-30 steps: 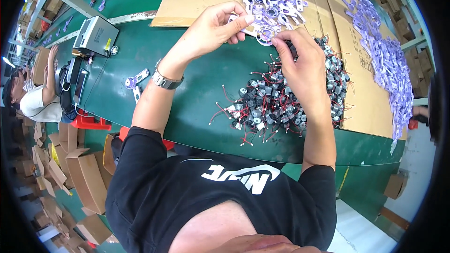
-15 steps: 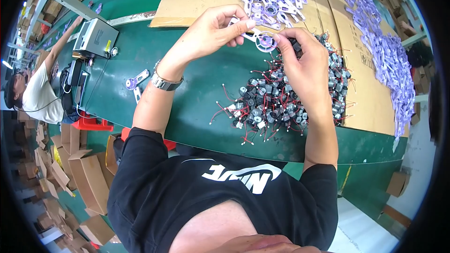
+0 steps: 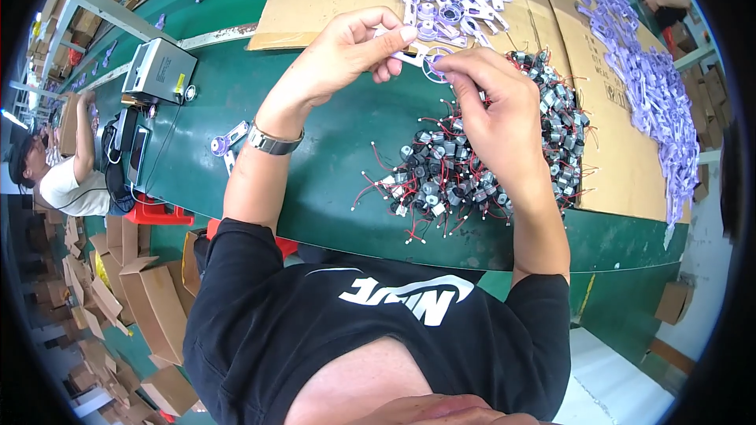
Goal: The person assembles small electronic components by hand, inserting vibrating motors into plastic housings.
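A purple-and-white plastic housing (image 3: 432, 65) with a round spoked ring at one end is held up between my hands, above the green table. My left hand (image 3: 346, 55) is closed on its narrow end, thumb on top. My right hand (image 3: 498, 98) has thumb and fingertips pinched at the ring and hides its right side; whether a small piece is also in that pinch cannot be made out. Under and beside my right hand lies a heap of small motors (image 3: 441, 169) with red and black wires and white connectors.
Similar housings (image 3: 453, 4) lie piled on cardboard (image 3: 315, 0) beyond my hands, with a long heap (image 3: 642, 86) at right. Two loose housings (image 3: 228, 138) rest near my left forearm. A grey box-shaped device (image 3: 161, 69) stands at left, with a co-worker (image 3: 71, 185) beyond.
My right hand has moved left and turned, its fingertips coming over the ring. The housing has shifted slightly left. At far left the co-worker's outstretched arm has drawn back.
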Available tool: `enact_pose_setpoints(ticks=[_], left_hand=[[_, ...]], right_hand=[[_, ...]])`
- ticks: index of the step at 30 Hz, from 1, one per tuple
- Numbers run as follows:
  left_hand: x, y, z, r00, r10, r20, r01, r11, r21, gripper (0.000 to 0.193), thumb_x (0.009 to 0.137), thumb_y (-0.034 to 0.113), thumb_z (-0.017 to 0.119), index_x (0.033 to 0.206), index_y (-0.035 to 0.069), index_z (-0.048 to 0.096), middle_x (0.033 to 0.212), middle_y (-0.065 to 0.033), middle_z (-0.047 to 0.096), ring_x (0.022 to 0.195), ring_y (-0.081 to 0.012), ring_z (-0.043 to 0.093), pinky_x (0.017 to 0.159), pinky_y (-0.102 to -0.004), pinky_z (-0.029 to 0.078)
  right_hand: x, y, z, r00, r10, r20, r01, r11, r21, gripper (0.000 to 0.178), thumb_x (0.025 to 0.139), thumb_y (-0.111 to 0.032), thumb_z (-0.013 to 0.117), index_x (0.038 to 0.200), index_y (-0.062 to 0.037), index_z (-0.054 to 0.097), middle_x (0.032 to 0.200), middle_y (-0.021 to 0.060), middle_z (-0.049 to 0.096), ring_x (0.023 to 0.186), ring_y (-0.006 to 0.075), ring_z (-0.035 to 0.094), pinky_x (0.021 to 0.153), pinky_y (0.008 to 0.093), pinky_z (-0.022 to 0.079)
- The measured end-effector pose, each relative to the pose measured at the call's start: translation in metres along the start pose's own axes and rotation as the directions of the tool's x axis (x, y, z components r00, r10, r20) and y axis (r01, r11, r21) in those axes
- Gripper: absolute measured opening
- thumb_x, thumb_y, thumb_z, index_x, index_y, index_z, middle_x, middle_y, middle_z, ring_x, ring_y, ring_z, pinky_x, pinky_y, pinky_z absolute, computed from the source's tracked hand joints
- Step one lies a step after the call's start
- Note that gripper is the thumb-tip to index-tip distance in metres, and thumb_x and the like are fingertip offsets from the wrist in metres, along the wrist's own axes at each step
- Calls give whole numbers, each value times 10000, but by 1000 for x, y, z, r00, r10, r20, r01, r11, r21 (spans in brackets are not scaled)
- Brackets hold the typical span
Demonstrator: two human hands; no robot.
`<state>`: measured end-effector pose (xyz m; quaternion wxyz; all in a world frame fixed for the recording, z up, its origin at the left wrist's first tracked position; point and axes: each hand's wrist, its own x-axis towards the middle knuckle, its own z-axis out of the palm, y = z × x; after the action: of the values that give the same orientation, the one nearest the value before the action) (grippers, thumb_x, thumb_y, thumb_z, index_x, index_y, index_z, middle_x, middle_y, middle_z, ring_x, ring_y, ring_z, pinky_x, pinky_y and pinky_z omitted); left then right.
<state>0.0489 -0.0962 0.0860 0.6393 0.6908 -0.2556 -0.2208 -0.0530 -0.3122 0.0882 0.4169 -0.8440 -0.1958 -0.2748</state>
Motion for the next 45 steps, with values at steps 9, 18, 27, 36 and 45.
enact_pose_setpoints(ticks=[9,18,27,36,45], left_hand=[[-1,0,-2,998,-40,42,41,999,-25,293,1034,362,697,1018,70,685,769,16,675,685,-58,611,639,-217,499],[-9,12,-3,987,-86,137,67,989,135,199,1041,256,695,1061,58,678,831,42,652,725,-27,604,633,-204,493],[-12,14,5,995,-70,72,64,994,92,178,1035,240,704,1037,63,679,809,58,635,719,-22,600,636,-199,488],[-17,24,10,999,-48,19,46,996,81,190,1033,253,708,1021,67,675,790,52,640,712,-26,605,632,-202,490],[-22,28,11,1000,-15,18,15,999,28,205,1029,266,714,1013,65,675,790,37,656,710,-36,620,641,-206,502]], right_hand=[[-4,-13,-5,985,-139,101,157,969,-190,265,811,98,743,1060,7,741,992,131,702,862,310,694,742,384,565],[-3,-7,-17,963,-183,198,209,971,-119,210,787,93,747,978,5,733,943,124,717,850,312,687,734,391,560],[-1,-10,1,998,19,58,-22,999,43,241,857,68,714,1061,-2,607,911,156,691,851,342,706,760,429,560],[-6,-5,20,974,157,-166,-103,950,295,271,882,44,768,1057,-32,575,922,77,726,763,127,686,695,288,553],[-10,-10,23,979,156,-134,-118,960,254,288,882,51,755,1083,-46,573,946,79,728,758,140,678,658,280,524]])
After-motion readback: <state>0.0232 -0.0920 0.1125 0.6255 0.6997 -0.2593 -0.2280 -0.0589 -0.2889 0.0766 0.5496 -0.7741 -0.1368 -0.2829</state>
